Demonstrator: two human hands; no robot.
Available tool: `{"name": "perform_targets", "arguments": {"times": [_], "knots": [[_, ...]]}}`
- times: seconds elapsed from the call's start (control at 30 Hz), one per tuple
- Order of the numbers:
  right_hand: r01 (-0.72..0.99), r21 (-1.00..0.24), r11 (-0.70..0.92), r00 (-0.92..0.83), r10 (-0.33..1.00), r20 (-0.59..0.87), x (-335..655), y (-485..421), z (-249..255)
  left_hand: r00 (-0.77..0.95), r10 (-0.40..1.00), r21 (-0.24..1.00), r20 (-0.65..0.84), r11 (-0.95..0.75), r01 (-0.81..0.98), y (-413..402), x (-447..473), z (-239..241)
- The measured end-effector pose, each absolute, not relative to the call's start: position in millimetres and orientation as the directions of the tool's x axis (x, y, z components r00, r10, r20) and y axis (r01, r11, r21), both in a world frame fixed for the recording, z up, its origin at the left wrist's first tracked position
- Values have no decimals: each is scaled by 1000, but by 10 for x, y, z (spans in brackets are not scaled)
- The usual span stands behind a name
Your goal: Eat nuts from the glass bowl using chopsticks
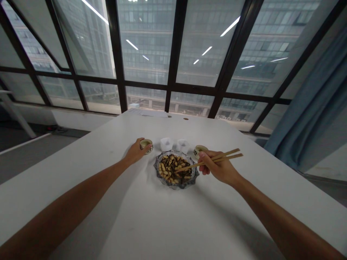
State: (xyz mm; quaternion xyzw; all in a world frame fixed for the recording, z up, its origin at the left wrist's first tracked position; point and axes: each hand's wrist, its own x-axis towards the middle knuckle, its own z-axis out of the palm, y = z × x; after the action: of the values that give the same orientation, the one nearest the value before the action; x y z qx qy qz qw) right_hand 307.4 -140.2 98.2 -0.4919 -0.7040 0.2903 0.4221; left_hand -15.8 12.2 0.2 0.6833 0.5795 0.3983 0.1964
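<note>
My left hand (136, 151) is closed around a small cup (146, 145) with dark characters on its side, left of the glass bowl. In my right hand (217, 167) is a pair of wooden chopsticks (229, 154), their tips down among the food in the bowl. The clear, scallop-edged glass bowl (177, 186) holds a mix of peanuts (166, 167) and dark seeds (173, 161), too small to name surely. A second small cup (200, 148) stands just behind my right hand's fingers, partly hidden by them.
Two small white dishes (166, 144) stand behind the bowl, between the cups. All rest on a white table (151, 220). At its far end lie papers (151, 113) and two small round brown spots (185, 118). Dark-framed windows (195, 54) and a blue curtain (311, 108) lie beyond.
</note>
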Motion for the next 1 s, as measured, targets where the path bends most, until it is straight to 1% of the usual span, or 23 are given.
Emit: {"name": "perform_targets", "arguments": {"times": [0.1,0.2,0.27,0.37,0.43,0.5,0.63,0.73,0.8,0.83,0.97,1.0], "knots": [[479,-780,403,-128,911,392,3050,-1352,888,19,946,719,323,-259,646,104,-148,18],[435,-805,403,-57,905,422,3062,-1344,886,27,944,711,328,-266,651,100,-143,22],[372,-856,359,-61,930,363,3062,-1371,925,33,943,714,332,-274,644,99,-140,24],[348,-905,246,-171,965,197,3014,-1422,957,31,941,722,337,-279,633,98,-139,29],[356,-905,234,-200,965,171,2961,-1430,924,28,942,723,334,-275,634,97,-139,32],[353,-895,273,-164,960,228,2917,-1406,855,25,944,722,328,-268,637,95,-140,34],[339,-885,318,-36,945,326,2938,-1315,762,32,945,718,326,-269,642,96,-145,34],[295,-893,339,47,929,368,3022,-1287,816,36,943,718,331,-276,639,98,-146,35],[268,-903,336,62,929,365,3058,-1306,880,36,944,720,329,-275,637,96,-144,38],[259,-912,319,37,940,339,3061,-1323,906,36,944,720,328,-275,637,95,-143,40],[276,-938,208,-182,970,162,2993,-1385,914,33,944,716,329,-272,643,87,-139,46],[286,-937,201,-203,968,146,2973,-1387,898,32,943,713,331,-272,646,86,-139,46]]}}
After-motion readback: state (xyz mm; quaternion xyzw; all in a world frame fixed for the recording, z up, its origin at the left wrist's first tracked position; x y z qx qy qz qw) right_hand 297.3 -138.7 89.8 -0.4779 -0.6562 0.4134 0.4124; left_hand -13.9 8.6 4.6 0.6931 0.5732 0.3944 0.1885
